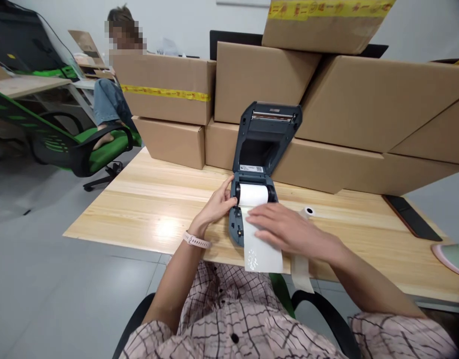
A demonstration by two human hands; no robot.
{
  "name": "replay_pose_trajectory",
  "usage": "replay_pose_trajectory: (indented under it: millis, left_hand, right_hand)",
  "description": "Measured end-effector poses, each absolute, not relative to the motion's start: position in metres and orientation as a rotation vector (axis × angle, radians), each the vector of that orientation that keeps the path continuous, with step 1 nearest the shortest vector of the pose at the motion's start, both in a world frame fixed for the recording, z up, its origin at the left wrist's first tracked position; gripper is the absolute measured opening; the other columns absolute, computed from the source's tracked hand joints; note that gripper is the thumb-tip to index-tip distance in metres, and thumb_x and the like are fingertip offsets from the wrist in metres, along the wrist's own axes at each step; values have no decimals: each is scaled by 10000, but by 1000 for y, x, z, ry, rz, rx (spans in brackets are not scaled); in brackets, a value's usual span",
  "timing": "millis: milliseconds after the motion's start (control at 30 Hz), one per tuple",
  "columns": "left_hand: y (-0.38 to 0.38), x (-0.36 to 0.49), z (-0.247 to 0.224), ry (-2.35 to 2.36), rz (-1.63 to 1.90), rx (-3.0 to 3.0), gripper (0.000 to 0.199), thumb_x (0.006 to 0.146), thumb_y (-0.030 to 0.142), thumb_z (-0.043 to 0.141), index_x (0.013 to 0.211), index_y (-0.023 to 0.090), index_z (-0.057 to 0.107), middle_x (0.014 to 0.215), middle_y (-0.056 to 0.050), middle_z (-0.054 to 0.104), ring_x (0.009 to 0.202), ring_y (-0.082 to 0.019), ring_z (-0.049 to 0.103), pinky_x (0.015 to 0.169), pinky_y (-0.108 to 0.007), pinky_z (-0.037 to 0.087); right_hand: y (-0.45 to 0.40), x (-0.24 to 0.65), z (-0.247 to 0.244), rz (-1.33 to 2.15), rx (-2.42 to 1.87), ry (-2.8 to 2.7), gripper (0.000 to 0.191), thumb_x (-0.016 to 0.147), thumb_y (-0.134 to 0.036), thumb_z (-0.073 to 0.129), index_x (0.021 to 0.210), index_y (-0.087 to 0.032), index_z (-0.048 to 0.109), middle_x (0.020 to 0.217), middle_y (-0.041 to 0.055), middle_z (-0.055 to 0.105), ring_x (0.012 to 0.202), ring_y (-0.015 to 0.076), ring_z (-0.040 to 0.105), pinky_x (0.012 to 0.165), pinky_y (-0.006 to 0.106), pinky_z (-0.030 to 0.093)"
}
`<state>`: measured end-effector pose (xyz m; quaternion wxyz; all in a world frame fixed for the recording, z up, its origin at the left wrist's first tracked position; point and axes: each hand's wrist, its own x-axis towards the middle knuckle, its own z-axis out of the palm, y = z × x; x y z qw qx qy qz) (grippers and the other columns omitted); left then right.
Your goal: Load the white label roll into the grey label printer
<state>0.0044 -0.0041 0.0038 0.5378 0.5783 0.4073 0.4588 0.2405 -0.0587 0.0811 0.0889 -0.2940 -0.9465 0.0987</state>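
So there's a dark label printer (pixel 236 219) sitting on a light wood table (pixel 139 199), near the front edge, with its lid (pixel 267 137) standing wide open at the back. Inside is a white paper roll (pixel 254 194), and a strip of paper (pixel 263 249) runs from it toward the person, out past the front of the printer and over the table edge. The left hand (pixel 216 203) is on the printer's left side, fingers partly spread, thumb and a fingertip against the casing, so it's kinda steadying it, not wrapped around anything. The right hand (pixel 289 227) lies over the paper strip with the palm down and fingers stretched out close together; can't really tell if it's pinching the paper or just pressing on it. Just right of the printer, partly behind that right hand, there's a smaller white roll (pixel 308 212), and a loose paper tail (pixel 301 274) hangs off the table edge below the hand. Cardboard boxes (pixel 263 80) are stacked up behind the printer, and a black phone-like slab (pixel 412 218) lies over on the right.
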Motion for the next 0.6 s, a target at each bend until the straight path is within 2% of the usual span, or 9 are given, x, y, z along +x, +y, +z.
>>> replay_pose_trajectory:
  millis: [67,167,267,433,600]
  left_hand:
    - [-4,5,4,992,1062,1410,877,804,206,662,1615,126,337,647,76,454,588,-109,416,584,-237,350]
    - [-6,6,5,1070,1070,1461,831,805,214,652,1589,117,391,641,82,424,602,-112,408,609,-244,345]
    - [-8,7,7,1117,1079,1469,793,812,215,649,1569,124,433,647,80,420,607,-111,395,614,-248,329]
    - [-9,8,8,1107,1097,1444,791,806,225,670,1558,115,451,641,86,412,601,-108,386,616,-252,316]
    - [-8,7,8,1096,1089,1433,791,812,234,667,1562,114,446,648,90,408,601,-103,376,610,-250,307]
  right_hand:
    - [-84,244,71,277,-907,-2778,431,1065,-444,461,1405,-244,635,1485,120,624,1356,306,599,1082,555,548]
    - [-106,243,52,225,-957,-2704,526,1053,-443,496,1519,-201,518,1599,152,495,1511,303,447,1172,563,493]
    - [-115,236,39,211,-1023,-2642,593,1040,-468,517,1562,-195,449,1639,152,437,1552,303,373,1206,564,459]
    - [-120,226,38,228,-1085,-2602,608,1044,-507,487,1557,-183,434,1642,159,433,1561,318,354,1220,587,430]
    - [-126,215,37,163,-1150,-2565,609,1029,-541,491,1522,-185,447,1594,203,487,1534,355,396,1224,674,375]
